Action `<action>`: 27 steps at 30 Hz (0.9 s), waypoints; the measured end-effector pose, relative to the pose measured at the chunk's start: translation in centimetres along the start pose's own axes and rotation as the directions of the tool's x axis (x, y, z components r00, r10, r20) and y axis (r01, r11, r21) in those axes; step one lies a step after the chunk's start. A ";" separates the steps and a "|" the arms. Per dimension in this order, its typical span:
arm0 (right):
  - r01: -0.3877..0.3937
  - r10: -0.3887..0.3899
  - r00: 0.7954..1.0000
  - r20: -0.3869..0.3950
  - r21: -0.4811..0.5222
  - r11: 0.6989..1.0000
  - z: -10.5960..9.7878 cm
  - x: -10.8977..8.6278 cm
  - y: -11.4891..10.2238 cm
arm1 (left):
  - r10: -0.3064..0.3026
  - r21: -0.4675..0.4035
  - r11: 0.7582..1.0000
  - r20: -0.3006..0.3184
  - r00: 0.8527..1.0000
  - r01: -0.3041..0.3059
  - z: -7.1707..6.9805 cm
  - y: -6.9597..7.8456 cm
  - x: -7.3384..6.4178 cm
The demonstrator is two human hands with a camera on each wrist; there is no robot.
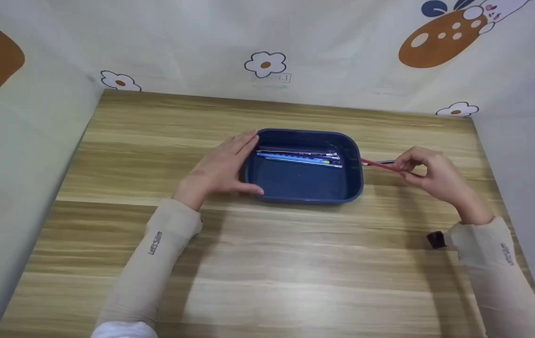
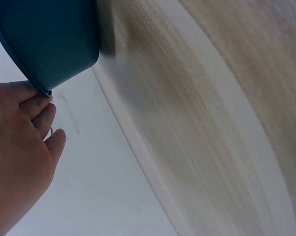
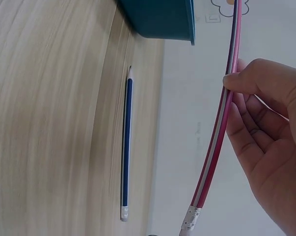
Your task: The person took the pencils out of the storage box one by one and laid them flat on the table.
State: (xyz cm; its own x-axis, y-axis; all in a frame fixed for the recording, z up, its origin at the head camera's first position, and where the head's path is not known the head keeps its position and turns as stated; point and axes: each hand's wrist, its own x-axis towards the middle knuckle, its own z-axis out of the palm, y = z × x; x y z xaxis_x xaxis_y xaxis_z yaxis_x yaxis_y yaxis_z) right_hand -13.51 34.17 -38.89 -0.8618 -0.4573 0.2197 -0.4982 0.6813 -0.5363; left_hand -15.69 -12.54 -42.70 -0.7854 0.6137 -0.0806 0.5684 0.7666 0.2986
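Observation:
My left hand (image 1: 218, 164) rests against the left end of a dark blue plastic box (image 1: 302, 202), thumb at the front corner and fingers near the back corner. In the left wrist view the fingertips touch the box's rim. Several pencils (image 1: 295, 157) lie side by side inside. To the right of the box, my right hand (image 1: 429, 173) pinches a red striped pencil (image 3: 214, 142) between thumb and fingers, its white eraser end tilted down in the right wrist view. Below it, a blue pencil (image 3: 127, 142) with a white eraser lies on the table.
The wood-grain table (image 1: 267, 263) is bounded by a pale curtain (image 1: 192, 51) with flower prints at the back and pale side walls. A small black object (image 1: 436, 240) sticks out beside the right sleeve.

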 end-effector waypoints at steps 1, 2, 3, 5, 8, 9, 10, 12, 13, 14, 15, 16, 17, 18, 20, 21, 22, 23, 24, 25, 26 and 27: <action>-0.002 0.002 1.000 0.000 -0.004 1.000 0.0 -0.1 0.1 | 0.000 0.000 1.000 0.000 1.000 0.000 0.0 0.0 0.0; -0.004 0.004 1.000 -0.001 -0.009 1.000 0.0 -0.1 0.3 | 0.000 0.000 1.000 -0.001 1.000 0.000 0.0 0.0 0.0; -0.004 0.004 1.000 -0.002 -0.015 1.000 0.0 -0.2 0.5 | 0.001 0.001 1.000 -0.002 1.000 -0.001 0.0 0.0 0.0; -0.001 0.001 1.000 -0.005 -0.024 1.000 0.0 -0.4 0.8 | 0.003 0.002 1.000 -0.004 1.000 -0.003 0.0 0.0 0.0; -0.002 0.001 1.000 -0.011 -0.032 0.999 0.0 -0.7 1.2 | -0.001 0.002 1.000 0.002 1.000 0.001 0.0 0.0 0.0; -0.003 0.003 1.000 -0.012 -0.036 0.999 0.0 -0.9 1.4 | -0.002 0.000 1.000 0.004 1.000 0.002 -0.1 0.1 0.0; -0.007 0.006 1.000 -0.014 -0.038 0.999 0.0 -1.0 1.5 | -0.004 -0.002 1.000 0.005 1.000 0.004 -0.1 0.1 0.0; -0.018 0.018 1.000 -0.014 -0.049 0.999 -0.1 -1.2 1.7 | -0.008 -0.007 1.000 0.008 1.000 0.008 -0.1 0.1 -0.1; -0.024 0.023 1.000 -0.013 -0.053 0.998 -0.1 -1.2 1.8 | -0.009 -0.007 1.000 0.009 1.000 0.009 -0.1 0.1 -0.1; -0.032 0.032 0.999 -0.008 -0.055 0.998 0.0 -1.3 1.9 | -0.010 -0.007 1.000 0.009 1.000 0.010 -0.1 0.1 0.0; -0.040 0.040 0.999 -0.003 -0.056 0.998 0.0 -1.4 2.0 | -0.012 -0.007 1.000 0.010 1.000 0.012 -0.1 0.1 0.0; -0.050 0.050 0.999 0.003 -0.058 0.997 0.1 -1.4 2.1 | -0.013 -0.005 1.000 0.011 1.000 0.013 -0.1 0.1 0.0; -0.058 0.059 0.998 0.009 -0.060 0.996 0.1 -1.4 2.2 | -0.014 -0.002 1.000 0.013 1.000 0.014 -0.1 0.1 0.0; -0.066 0.067 0.998 0.015 -0.061 0.996 0.2 -1.5 2.3 | -0.016 0.001 1.000 0.015 1.000 0.016 -0.1 0.1 0.0; -0.076 0.078 0.997 0.027 -0.067 0.995 0.3 -1.5 2.5 | -0.016 0.004 1.000 0.016 1.000 0.016 -0.1 0.1 0.0; -0.079 0.081 0.996 0.033 -0.071 0.994 0.4 -1.5 2.6 | -0.015 0.006 1.000 0.015 1.000 0.015 -0.1 0.1 0.0; -0.083 0.086 0.996 0.039 -0.069 0.994 0.4 -1.5 2.8 | -0.013 0.006 1.000 0.011 1.000 0.013 0.0 0.1 0.0; -0.086 0.089 0.995 0.046 -0.070 0.994 0.5 -1.5 2.9 | -0.011 0.005 1.000 0.007 1.000 0.011 0.0 0.1 0.0; -0.088 0.092 0.994 0.053 -0.073 0.993 0.5 -1.5 3.0 | -0.009 0.003 1.000 0.003 1.000 0.009 0.0 0.1 0.0; -0.093 0.097 0.993 0.060 -0.076 0.993 0.5 -1.5 3.0 | -0.006 0.002 1.000 0.000 1.000 0.006 0.0 0.1 -0.1; -0.096 0.102 0.993 0.067 -0.080 0.992 0.5 -1.5 3.1 | -0.005 -0.001 1.000 -0.003 1.000 0.005 0.0 0.1 -0.1; -0.101 0.107 0.991 0.075 -0.081 0.992 0.5 -1.5 3.1 | -0.005 -0.003 1.000 -0.005 1.000 0.005 0.0 0.1 -0.1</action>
State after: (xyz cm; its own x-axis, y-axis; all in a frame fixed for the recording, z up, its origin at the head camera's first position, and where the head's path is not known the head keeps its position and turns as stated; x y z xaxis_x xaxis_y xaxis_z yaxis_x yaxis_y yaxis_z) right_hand -13.71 36.70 -41.35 -0.9005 -0.4233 0.0992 -0.4148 0.7679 -0.4882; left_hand -15.60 -12.51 -42.65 -0.7894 0.6090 -0.0777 0.5638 0.7692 0.3007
